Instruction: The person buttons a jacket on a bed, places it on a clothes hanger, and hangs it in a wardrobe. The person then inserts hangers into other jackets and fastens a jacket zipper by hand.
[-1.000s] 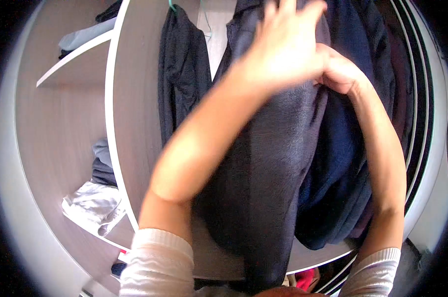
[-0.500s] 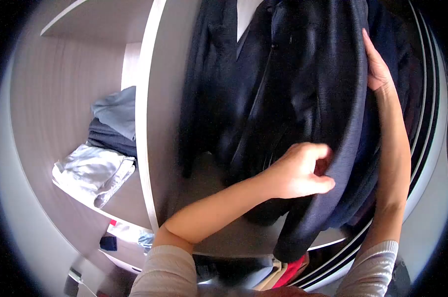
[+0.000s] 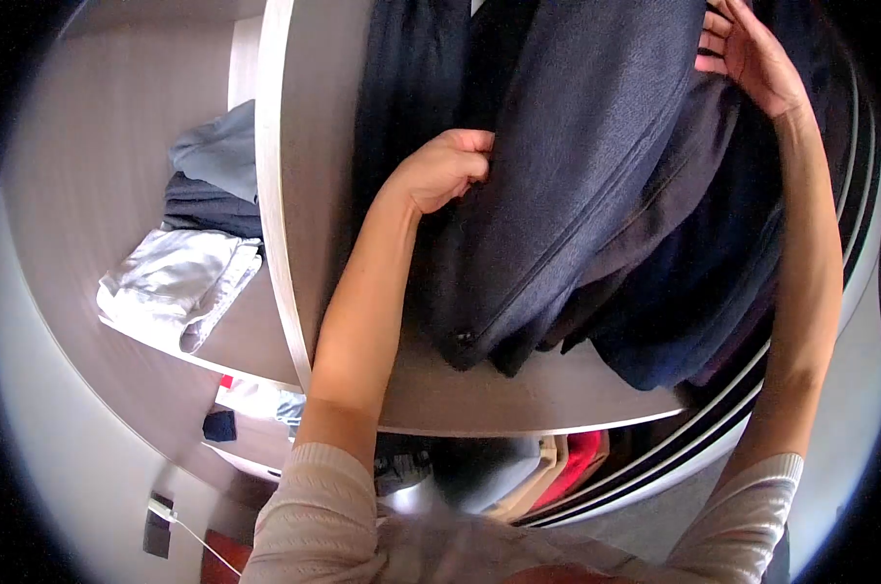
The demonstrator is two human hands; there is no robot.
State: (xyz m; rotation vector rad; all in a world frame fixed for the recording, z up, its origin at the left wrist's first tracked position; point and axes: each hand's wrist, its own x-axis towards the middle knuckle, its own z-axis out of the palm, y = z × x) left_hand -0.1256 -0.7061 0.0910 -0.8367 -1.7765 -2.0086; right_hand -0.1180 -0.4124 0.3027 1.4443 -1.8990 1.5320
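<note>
A person, seen from their own head camera, stands at a wardrobe with both bare arms reaching up to hanging clothes. The main item, a dark blue-grey coat (image 3: 596, 165), hangs in the hanging section, its top cut off by the upper edge of the view, its lower end slanting leftward above the front edge of the bottom board (image 3: 518, 399). The left hand (image 3: 445, 173) is at the coat's left side, fingers curled and the tips meeting the cloth (whether they pinch it, I cannot tell). The right hand (image 3: 752, 60) is higher, beside the coat's right side, with fingers slightly bent and a little apart, palm mostly facing the cloth.

Behind the coat, to its right, hang a brownish garment (image 3: 659, 200) and a navy garment (image 3: 698, 311). To its left is another dark garment (image 3: 406, 83), near the upright divider (image 3: 277, 165).

Beyond the divider, an open shelf (image 3: 265, 326) carries a white folded garment (image 3: 168, 277) by its front edge; behind that are dark folded clothes (image 3: 212, 207) with a grey garment (image 3: 221, 151) on top. Below the bottom board's front edge, tan and red items (image 3: 571, 465) show.
</note>
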